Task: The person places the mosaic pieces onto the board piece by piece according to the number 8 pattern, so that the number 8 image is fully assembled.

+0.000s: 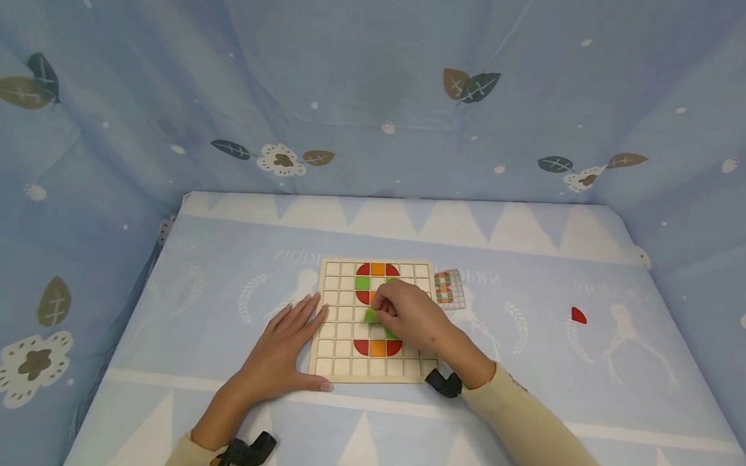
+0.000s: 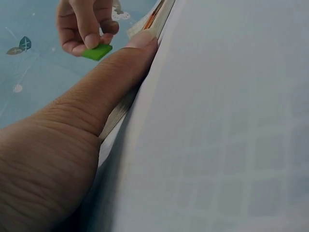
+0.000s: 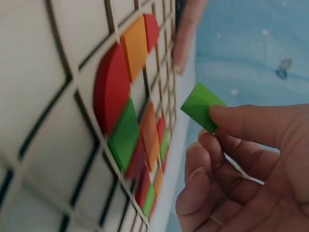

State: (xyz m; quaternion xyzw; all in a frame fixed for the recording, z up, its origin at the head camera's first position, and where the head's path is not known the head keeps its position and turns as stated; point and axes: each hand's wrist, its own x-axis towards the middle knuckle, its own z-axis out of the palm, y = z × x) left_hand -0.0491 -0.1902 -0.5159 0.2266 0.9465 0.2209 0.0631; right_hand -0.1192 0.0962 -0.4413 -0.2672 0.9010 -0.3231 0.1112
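My right hand pinches a green square tile between thumb and fingers, above the wooden grid board. In the right wrist view, the tile is tilted and apart from the board. Red rounded tiles, orange square tiles and green tiles sit in the board's cells. My left hand rests with fingers spread at the board's left edge, its thumb along the near edge. Some middle cells are hidden behind my right hand in the head view.
A small card printed with a coloured grid pattern lies by the board's right side. Farther right, a single red rounded tile lies on the pale blue patterned cloth. Blue curtains stand behind and at both sides.
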